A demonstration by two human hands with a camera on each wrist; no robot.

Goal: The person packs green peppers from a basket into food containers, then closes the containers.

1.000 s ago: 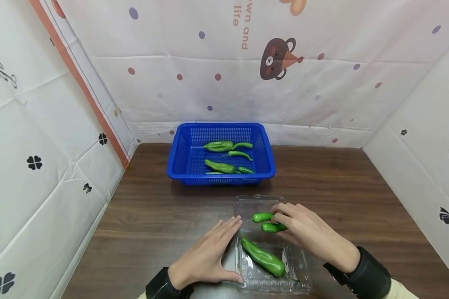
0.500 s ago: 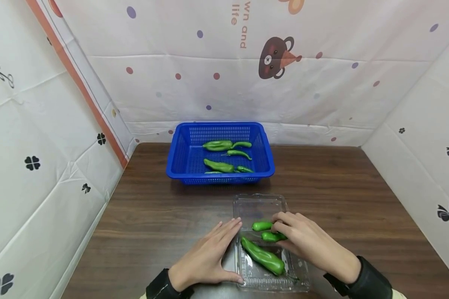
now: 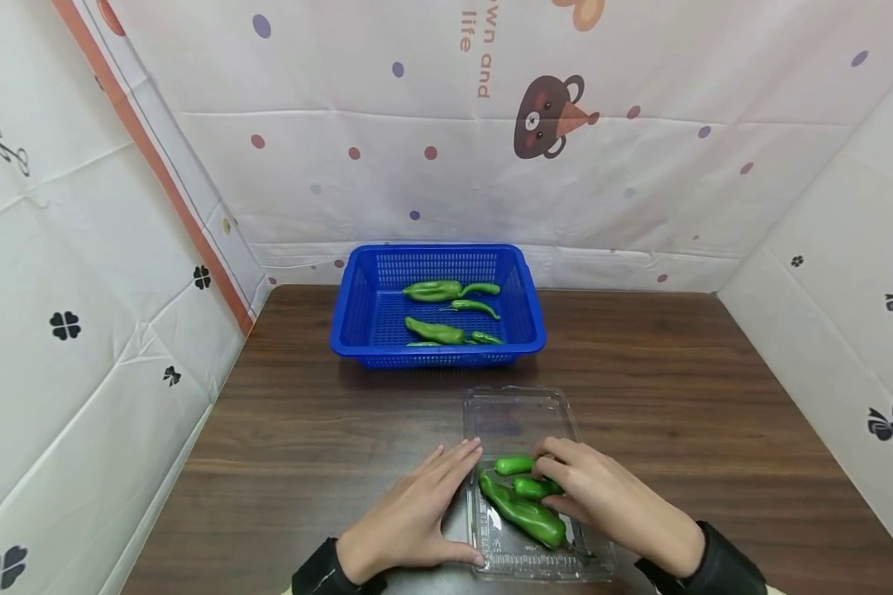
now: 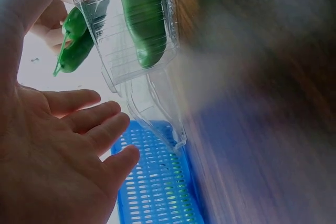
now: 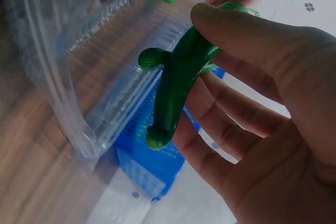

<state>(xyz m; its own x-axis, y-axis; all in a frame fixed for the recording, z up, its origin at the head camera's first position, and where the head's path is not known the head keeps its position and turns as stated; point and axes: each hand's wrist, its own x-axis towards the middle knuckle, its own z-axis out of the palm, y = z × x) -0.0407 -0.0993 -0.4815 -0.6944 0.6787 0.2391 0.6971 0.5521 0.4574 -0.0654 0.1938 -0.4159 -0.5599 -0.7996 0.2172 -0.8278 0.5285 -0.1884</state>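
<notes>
My right hand pinches two small green peppers between thumb and fingers, just above a clear plastic clamshell box. In the right wrist view, the thumb lies over one dark green pepper, and part of the second pepper pokes out behind it. Inside the box's near half lies one large green pepper with its stem toward the lower right. My left hand has its fingers extended along the box's left side, thumb at the near left corner. The left palm holds nothing.
The box's open lid lies flat on the far side. Behind it, a blue plastic basket holds several green peppers. A wooden tabletop carries everything, with printed white sheets at the back and sides.
My right hand has brought the two small peppers nearer, from over the lid to above the box's near half, close to the large pepper. My left hand stays about where it was.
</notes>
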